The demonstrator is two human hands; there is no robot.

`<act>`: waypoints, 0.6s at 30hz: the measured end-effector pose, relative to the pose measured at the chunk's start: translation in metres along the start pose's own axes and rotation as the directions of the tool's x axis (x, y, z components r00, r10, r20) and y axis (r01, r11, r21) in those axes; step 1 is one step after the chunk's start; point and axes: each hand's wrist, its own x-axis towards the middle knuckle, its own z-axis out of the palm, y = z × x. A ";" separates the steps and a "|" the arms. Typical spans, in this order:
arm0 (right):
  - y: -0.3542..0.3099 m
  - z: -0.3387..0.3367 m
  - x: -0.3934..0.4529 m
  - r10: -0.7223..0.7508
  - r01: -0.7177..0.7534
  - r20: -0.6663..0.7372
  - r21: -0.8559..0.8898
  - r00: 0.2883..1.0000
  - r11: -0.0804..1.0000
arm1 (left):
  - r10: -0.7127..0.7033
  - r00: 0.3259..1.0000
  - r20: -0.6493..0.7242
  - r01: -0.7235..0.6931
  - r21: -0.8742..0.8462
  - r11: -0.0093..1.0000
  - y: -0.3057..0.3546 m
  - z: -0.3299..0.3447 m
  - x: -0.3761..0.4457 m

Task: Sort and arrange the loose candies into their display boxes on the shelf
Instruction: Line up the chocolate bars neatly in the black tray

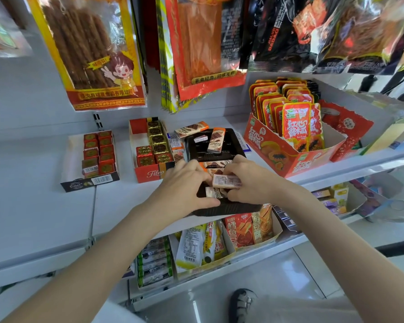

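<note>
- Black tray (216,207) sitting at the front edge of the white shelf (117,201); all places given relative to it.
- Left hand (184,183) gripping the tray's near-left rim, fingers curling over it.
- Right hand (250,180) over the tray's near-right part, fingers pinching a wrapped candy bar (225,181).
- More bars lying loose in the tray's far half, one (216,139) standing tilted.
- Another bar (191,129) lying just behind the tray.
- Red box of gold candies (149,148) standing just left of the tray.
- Big orange snack box (289,141) standing to the right.
</note>
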 end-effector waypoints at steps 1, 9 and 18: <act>0.002 0.000 -0.001 -0.019 0.019 -0.016 0.013 1.000 1.000 | 0.007 1.000 -0.001 -0.007 0.017 1.000 -0.001 0.001 0.001; 0.012 -0.002 -0.011 -0.116 0.134 -0.136 0.129 0.984 0.983 | 0.058 0.992 -0.110 -0.070 -0.107 0.992 0.000 0.006 -0.002; 0.011 -0.002 -0.017 0.014 0.232 -0.391 0.572 0.920 0.787 | -0.086 0.985 -0.147 -0.001 -0.507 0.862 0.007 0.003 0.005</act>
